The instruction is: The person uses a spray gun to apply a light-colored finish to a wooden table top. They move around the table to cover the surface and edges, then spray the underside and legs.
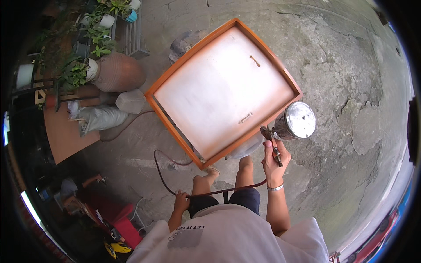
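Note:
My right hand [276, 165] is wrapped round the grip of a spray gun [272, 149], at the right corner of a wooden frame. A round shiny metal paint cup [301, 120] is fixed to the gun. In front of me lies a large shallow tray-like wooden piece with an orange-brown frame [189, 56]. Its inner panel [206, 94] is whitish, with brownish edges and two small metal handles [245, 118]. My left hand [181, 203], low at the left, is closed round a dark red hose [223, 191] that runs across my thighs toward my right hand.
A round support [246, 148] shows partly under the near side of the frame. To the left stand a large clay pot [119, 72], potted plants [101, 50], a pale sack [103, 119] and a brown board [70, 136]. Loops of hose lie on the cracked concrete floor [342, 79].

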The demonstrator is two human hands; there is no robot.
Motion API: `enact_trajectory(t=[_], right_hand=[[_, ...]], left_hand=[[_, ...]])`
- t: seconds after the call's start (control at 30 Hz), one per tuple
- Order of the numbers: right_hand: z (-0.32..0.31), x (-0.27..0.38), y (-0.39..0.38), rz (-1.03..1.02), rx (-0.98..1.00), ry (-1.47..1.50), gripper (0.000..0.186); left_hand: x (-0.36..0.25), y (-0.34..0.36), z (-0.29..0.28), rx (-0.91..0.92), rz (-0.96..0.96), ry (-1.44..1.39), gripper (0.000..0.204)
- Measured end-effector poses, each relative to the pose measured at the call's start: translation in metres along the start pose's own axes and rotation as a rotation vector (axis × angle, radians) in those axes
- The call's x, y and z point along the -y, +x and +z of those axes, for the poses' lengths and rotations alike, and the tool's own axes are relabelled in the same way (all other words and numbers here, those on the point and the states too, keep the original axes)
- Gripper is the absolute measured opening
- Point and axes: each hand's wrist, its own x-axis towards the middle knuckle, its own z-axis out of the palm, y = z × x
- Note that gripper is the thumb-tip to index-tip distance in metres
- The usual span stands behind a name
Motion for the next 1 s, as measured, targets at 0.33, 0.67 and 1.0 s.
enact_trajectory(t=[0.33, 0.67, 1.0], right_hand=[[-0.019, 0.108, -0.134, -0.203, 0.023, 0.030, 0.034], [0.003, 0.178, -0.284, -0.324, -0.024, 0.004, 0.041], [0.028, 0.227, -0.320, -0.282, -0.011, 0.087, 0.035]], left_hand=[[0.051, -0.003, 0.036, 0.007, 0.124, -0.077, 0.026], [0.165, -0.085, 0.042, -0.224, 0.122, -0.180, 0.028], [0.203, -0.150, 0.076, -0.345, -0.077, -0.408, 0.041]])
